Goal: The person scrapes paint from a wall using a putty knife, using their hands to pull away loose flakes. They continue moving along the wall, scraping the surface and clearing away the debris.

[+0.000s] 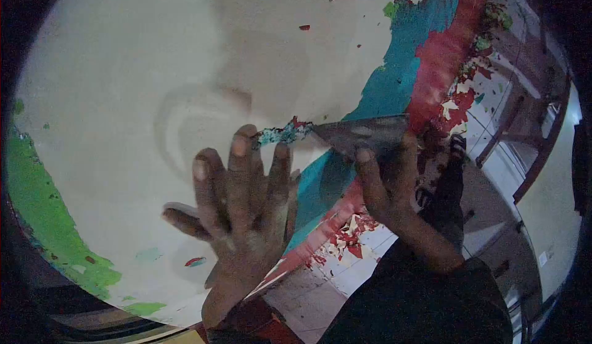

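Note:
A flat dark scraper is held in my right hand, its edge pointing left against the pale wall. The thumb lies on its flat face. My left hand rests with fingers spread against the wall, left of the scraper. Crumpled bits of peeled paint lie between the left fingertips and the scraper's edge. Behind and around the scraper runs a band of teal paint, bordered by a red band.
Green paint covers the wall's left edge. Red and white paint flakes are scattered on the tiled floor beyond the red band. Dark furniture-like shapes stand at the right.

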### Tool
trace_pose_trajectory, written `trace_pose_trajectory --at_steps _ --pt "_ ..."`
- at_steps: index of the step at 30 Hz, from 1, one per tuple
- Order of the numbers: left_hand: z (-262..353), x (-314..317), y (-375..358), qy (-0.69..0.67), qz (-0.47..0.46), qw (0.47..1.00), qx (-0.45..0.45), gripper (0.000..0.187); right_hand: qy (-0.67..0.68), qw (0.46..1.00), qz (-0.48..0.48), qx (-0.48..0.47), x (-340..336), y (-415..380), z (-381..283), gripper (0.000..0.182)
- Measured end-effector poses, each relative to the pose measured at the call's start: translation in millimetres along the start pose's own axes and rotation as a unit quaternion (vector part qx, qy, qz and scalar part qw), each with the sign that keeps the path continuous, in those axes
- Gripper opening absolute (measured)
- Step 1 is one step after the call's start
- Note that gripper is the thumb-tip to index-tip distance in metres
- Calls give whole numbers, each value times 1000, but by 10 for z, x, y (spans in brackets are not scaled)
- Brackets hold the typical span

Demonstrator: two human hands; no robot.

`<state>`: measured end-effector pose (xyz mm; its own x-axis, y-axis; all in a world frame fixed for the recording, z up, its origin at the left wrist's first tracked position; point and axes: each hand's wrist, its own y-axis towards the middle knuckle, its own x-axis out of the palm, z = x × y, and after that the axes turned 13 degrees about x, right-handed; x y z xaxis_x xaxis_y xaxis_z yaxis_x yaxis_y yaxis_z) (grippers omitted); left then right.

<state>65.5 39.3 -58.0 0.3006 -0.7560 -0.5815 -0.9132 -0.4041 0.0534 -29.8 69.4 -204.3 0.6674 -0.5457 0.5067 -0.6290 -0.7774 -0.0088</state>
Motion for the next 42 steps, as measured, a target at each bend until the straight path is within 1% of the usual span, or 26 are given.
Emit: trace_pose_trajectory --at_steps 2,6,9,11,12,14,15,18,20,21,22,23,25,26,29,32,35,38,40,42 --pt "73 110 -81 32 -11 999 11 35 -13 1000 -10 0 -28 47 -39 25" --pt "206 194 -1 22 16 999 -45 34 -47 998 -24 -24 -66 81 -19 27" --pt "252 251 62 17 37 997 -72 35 -8 1000 -15 13 -61 65 -26 27" --pt "277 290 67 29 44 996 -76 36 -11 1000 -2 -4 -64 49 15 26" --pt "283 265 79 25 24 997 -65 38 -12 1000 4 -12 -64 43 29 26" --pt "279 165 116 17 -16 999 -43 45 -12 999 -19 36 -80 16 -26 26" --pt "262 142 114 7 -12 999 -37 43 -12 998 -31 60 -74 -4 -47 27" --pt "183 57 86 -25 -1 1000 -12 38 107 986 -60 109 11 -79 -71 28" --pt "97 -20 9 -50 3 999 16 35 183 945 -118 246 4 -150 -241 27" --pt "79 -19 13 -48 22 999 8 32 218 913 -146 311 16 -195 -312 27" --pt "64 -9 24 -46 41 998 0 30 245 912 -118 306 137 -260 -260 27" --pt "48 -2 31 -43 60 997 -8 27 269 891 -123 345 183 -298 -291 28" --pt "-5 35 66 -22 92 995 11 24 315 840 -133 422 234 -357 -347 31" --pt "-31 50 82 -12 108 994 21 23 338 815 -155 445 249 -366 -350 34" --pt "-116 -24 147 -11 62 996 56 20 407 774 -147 463 332 -383 -361 32" --pt "-231 -45 175 -9 48 991 125 20 453 739 -127 481 401 -355 -479 31" --pt "-296 -91 192 13 21 984 174 34 479 727 -129 475 424 -366 -447 28" --pt "-375 -127 201 -12 7 977 214 39 523 701 -97 475 479 -381 -490 27" --pt "-364 -173 237 -86 6 981 177 41 520 706 -91 471 501 -374 -507 27" --pt "-357 -154 245 -120 27 979 164 44 503 718 -81 474 498 -353 -535 27"
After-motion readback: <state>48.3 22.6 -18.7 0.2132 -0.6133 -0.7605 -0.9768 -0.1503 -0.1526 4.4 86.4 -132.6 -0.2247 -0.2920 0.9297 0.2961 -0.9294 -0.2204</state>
